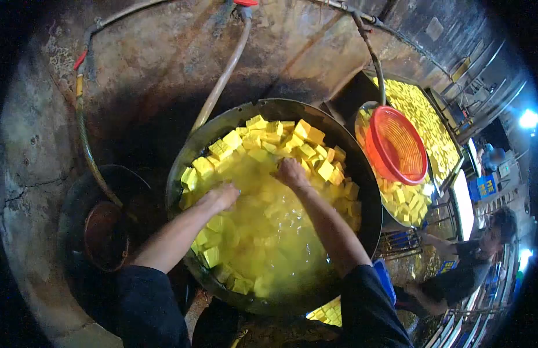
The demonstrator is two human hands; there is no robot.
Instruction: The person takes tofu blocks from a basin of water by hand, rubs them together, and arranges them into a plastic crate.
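Observation:
A wide, dark metal pan [177, 191] holds cloudy yellow liquid [280, 232] and many yellow tofu-like blocks [222, 149]. Over the left part of the liquid is my left hand [225, 196], its fingers curled downward and largely hidden. My right hand [290, 172] is closed at the edge of the piled blocks near the far side; what lies under its fingers is hidden. Some blocks rise above the liquid along the far and right rim, while others look blurred beneath the surface.
Beside the pan on the right, an orange-red plastic basket [396, 145] rests over another container of yellow blocks [405, 200]. Behind it is a large tray of yellow pieces [422, 116]. Hoses [225, 78] hang along the wall. A dark barrel [77, 232] stands left; another person [460, 267] is at right.

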